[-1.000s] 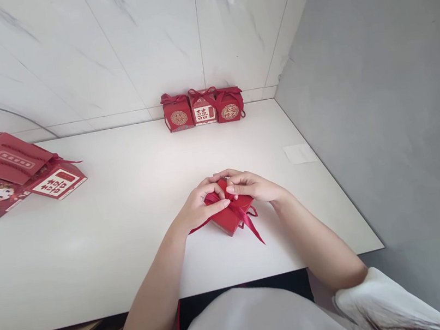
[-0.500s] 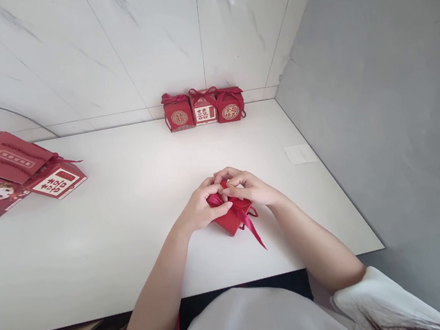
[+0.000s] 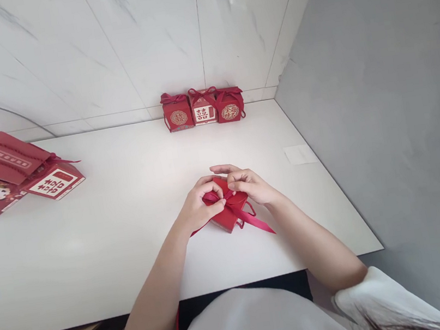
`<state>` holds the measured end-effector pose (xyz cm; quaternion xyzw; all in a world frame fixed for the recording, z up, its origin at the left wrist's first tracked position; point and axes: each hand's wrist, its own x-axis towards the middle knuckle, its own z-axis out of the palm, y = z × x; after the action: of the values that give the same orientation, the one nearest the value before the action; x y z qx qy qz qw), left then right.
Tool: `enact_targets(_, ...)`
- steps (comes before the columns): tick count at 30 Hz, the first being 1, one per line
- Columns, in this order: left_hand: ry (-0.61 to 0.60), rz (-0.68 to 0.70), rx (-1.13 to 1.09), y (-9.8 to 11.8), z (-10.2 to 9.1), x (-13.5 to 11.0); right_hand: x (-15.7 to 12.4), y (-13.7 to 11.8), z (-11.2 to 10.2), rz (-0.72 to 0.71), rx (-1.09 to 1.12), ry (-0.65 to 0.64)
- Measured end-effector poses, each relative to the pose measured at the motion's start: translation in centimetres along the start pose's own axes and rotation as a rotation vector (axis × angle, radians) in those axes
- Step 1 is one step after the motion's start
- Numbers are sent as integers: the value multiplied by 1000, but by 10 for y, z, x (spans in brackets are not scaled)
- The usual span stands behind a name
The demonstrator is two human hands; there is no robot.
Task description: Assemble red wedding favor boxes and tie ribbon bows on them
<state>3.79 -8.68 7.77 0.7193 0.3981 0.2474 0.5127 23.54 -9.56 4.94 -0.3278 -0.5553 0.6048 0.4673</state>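
A small red gift box (image 3: 225, 220) with twisted cord handles sits on the white table in front of me. Around its top runs a shiny crimson ribbon (image 3: 255, 221), knotted near the middle, with one tail trailing to the lower right and another to the lower left. My left hand (image 3: 203, 203) pinches the ribbon at the knot between thumb and index finger. On the far right side of the box, my right hand (image 3: 248, 184) has thumb and fingertips together by the ribbon, one finger stretched out; the small piece in its pinch is mostly hidden.
Three small red boxes (image 3: 204, 113) with bows stand against the tiled wall. At the left lie a larger red carton (image 3: 4, 158) and a ribboned box (image 3: 55, 181). A pale paper slip (image 3: 300, 154) lies near the table's right edge, beside a grey wall (image 3: 393, 106).
My right hand has drawn slightly away from my left, uncovering the knot. The right ribbon tail has swung outward to the right, and a left tail now shows.
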Motion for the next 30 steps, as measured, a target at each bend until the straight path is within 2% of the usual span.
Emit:
enact_targets(3,6,-10,2,-1,-1,-2,2,5,4,45,186,48)
enact_targets(5,-4,-13,-15,-2,-4,-3,2,5,4,88,232,43)
enact_targets(10,-57,-7,-143,-2,-20,-7,-3,-9,-7,117,22,-12)
enact_targets(14,-38,31,-83,-2,-30,-8,-7,-18,-13,130,-96,-43)
enact_targets(24,-105,-3,-5,-2,-28,-6,-10,-20,-15,143,-173,-124)
enact_targets(30,-107,24,28,-3,-28,-6,-11,-20,-17,75,-220,-151)
